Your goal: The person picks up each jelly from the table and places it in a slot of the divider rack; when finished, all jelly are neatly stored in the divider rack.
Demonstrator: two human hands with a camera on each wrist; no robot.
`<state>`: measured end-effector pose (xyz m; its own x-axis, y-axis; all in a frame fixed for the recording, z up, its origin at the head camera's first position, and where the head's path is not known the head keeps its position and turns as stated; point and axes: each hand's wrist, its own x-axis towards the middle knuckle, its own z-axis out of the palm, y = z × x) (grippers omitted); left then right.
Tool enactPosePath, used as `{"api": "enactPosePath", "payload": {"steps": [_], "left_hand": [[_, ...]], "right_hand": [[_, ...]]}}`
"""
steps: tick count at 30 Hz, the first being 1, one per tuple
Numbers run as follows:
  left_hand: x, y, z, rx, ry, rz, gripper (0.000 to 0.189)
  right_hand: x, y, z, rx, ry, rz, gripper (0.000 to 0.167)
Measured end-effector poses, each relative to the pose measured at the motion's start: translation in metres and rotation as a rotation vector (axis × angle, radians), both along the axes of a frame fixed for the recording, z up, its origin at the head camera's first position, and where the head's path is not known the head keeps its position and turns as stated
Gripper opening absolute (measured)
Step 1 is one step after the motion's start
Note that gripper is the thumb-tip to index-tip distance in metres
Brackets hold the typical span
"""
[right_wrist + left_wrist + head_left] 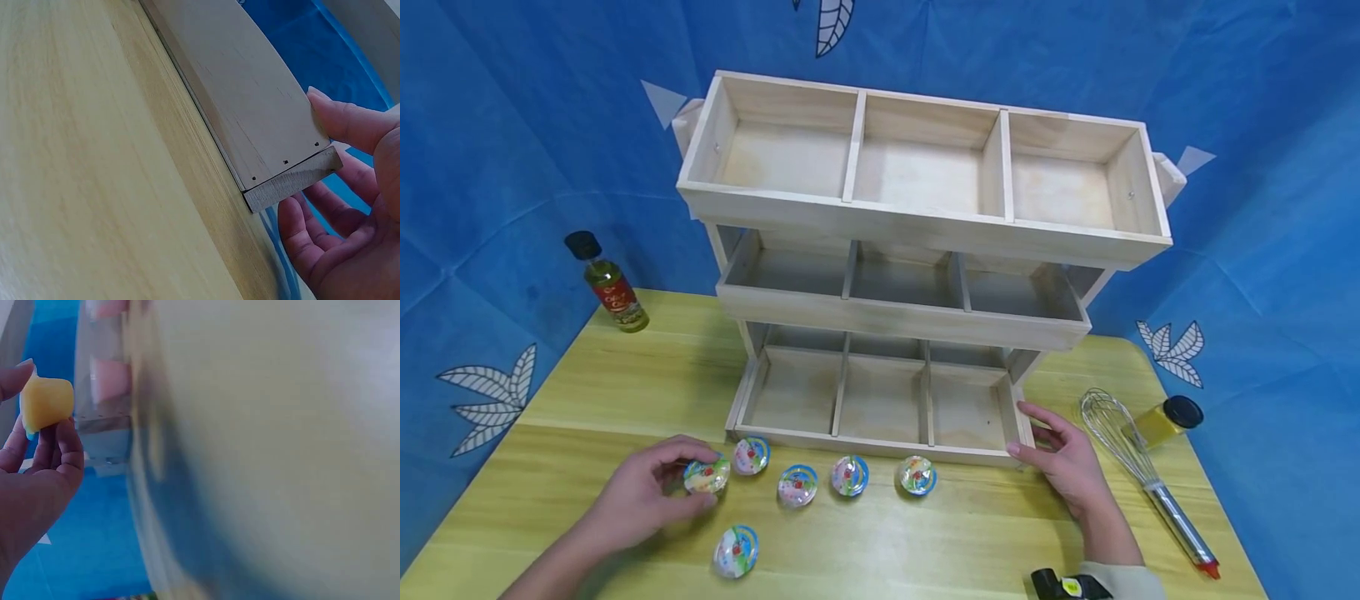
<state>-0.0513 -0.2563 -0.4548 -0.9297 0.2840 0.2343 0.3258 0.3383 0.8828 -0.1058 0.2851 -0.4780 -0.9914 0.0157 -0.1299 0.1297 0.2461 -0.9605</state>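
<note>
The left hand (643, 496) pinches a yellow tapered cup (706, 476) between thumb and fingers, at the hand's 3 o'clock. Five similar cups (797, 486) rest on the bench (850, 550): one at 2 o'clock from the held cup, three toward 3 o'clock, one at 5 o'clock. The right hand (1067, 458) grips the 5 o'clock corner of the rack (880, 218): pale grained wood, three tiers, three rectangular compartments each. At the rack's 9 o'clock, a black-capped bottle (615, 292) contains greenish-yellow liquid.
</note>
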Motion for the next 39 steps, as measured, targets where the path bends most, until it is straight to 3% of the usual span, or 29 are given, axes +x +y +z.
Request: {"api": "enactPosePath", "payload": {"steps": [8,16,24,30,39], "left_hand": [[-0.025,0.018,0.018,0.052,-0.02,-0.03,0.04],[-0.061,0.04,0.032,0.102,-0.01,-0.07,0.039],[-0.093,0.064,0.039,0.147,-0.141,-0.007,0.04],[-0.114,0.081,0.038,0.168,-0.236,0.031,0.045],[-0.139,0.098,0.022,0.118,-0.239,0.065,0.047]], "right_hand": [[0.0,0.0,0.0,0.003,0.006,0.006,0.071],[0.001,0.0,0.001,0.005,0.014,0.016,0.071],[0.001,0.0,0.002,0.007,0.015,0.024,0.071],[0.001,0.0,0.003,0.012,0.013,0.022,0.071],[0.002,-0.001,0.005,0.014,0.009,0.026,0.07]]}}
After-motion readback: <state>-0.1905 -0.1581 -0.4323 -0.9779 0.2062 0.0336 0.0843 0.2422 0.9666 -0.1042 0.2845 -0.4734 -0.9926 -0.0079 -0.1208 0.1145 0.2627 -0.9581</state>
